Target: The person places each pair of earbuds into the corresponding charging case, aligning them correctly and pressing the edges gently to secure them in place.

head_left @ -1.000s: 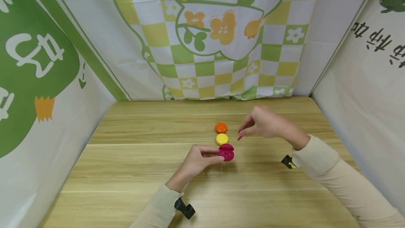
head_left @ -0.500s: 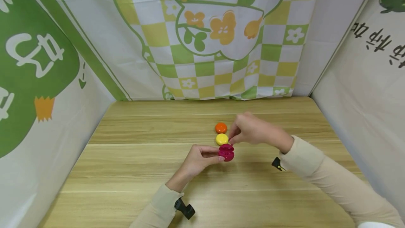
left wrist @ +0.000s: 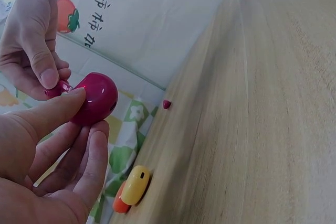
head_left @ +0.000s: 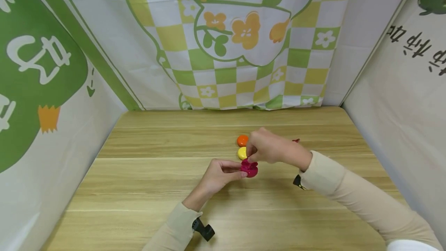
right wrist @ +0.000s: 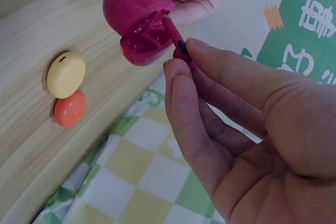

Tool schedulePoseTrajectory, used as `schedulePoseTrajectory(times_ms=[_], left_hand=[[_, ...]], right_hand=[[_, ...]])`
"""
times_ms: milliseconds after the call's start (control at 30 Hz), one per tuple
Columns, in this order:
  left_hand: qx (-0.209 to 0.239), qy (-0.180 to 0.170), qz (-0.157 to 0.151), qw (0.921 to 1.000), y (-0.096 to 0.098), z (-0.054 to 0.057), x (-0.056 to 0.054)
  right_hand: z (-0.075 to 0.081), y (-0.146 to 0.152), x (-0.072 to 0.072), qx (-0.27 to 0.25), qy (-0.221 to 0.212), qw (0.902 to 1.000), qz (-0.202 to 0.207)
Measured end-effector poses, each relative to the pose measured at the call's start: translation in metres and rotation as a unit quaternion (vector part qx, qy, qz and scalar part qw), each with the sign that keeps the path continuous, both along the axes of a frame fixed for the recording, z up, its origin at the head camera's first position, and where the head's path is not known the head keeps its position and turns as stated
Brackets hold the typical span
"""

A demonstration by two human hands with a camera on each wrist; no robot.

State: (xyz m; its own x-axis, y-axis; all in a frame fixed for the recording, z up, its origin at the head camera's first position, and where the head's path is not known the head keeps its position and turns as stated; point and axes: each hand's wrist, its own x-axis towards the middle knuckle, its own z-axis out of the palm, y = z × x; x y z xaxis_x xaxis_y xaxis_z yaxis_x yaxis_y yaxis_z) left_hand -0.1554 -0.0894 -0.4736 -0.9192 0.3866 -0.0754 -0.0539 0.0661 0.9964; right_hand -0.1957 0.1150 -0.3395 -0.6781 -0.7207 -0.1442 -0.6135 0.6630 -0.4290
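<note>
In the head view my left hand (head_left: 216,175) grips a magenta earbud case (head_left: 250,172) by its left side, above the table. The case's lid stands raised, and its hollow inside shows in the right wrist view. My right hand (head_left: 266,145) pinches a magenta earbud (right wrist: 176,36) between thumb and fingertips. The earbud's stem end is at the mouth of the case, near the hinge-side slots; whether it touches cannot be told. A second small magenta piece, likely another earbud (left wrist: 166,104), lies on the table, partly hidden behind the right forearm in the head view.
A yellow case (head_left: 242,153) and an orange case (head_left: 242,140), both closed, lie touching on the wooden table (head_left: 156,189), just beyond the magenta one. Printed cloth walls (head_left: 237,84) enclose the table at the back and sides.
My right hand has moved left and down, bringing the earbud from the right of the magenta case to its mouth. The left hand has held still. The piece behind the right forearm has come into view.
</note>
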Motion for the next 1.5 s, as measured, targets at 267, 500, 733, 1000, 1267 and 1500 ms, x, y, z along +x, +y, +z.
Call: schedulePoseTrajectory(times_ms=[267,500,733,1000,1267,1500], left_hand=[[-0.003,-0.004,-0.002,1.0000,-0.001,0.002,0.000],[-0.005,0.006,-0.003,1.0000,0.000,0.002,-0.001],[0.010,-0.003,-0.001,0.9999,0.001,0.002,-0.001],[0.009,0.001,0.001,1.0000,0.000,0.001,-0.001],[0.006,-0.001,0.007,1.0000,-0.001,0.003,0.000],[0.003,0.008,0.004,0.9999,-0.002,0.003,0.001]], right_hand=[[-0.003,-0.008,0.000,0.024,-0.007,0.9997,-0.007],[-0.005,-0.014,0.003,0.037,-0.008,0.9992,-0.011],[-0.007,-0.019,0.008,0.033,0.007,0.9993,-0.018],[-0.012,-0.020,0.010,0.022,0.012,0.9993,-0.029],[-0.009,-0.018,0.006,0.017,0.013,0.9997,-0.008],[-0.011,-0.019,0.008,0.024,0.010,0.9996,-0.015]])
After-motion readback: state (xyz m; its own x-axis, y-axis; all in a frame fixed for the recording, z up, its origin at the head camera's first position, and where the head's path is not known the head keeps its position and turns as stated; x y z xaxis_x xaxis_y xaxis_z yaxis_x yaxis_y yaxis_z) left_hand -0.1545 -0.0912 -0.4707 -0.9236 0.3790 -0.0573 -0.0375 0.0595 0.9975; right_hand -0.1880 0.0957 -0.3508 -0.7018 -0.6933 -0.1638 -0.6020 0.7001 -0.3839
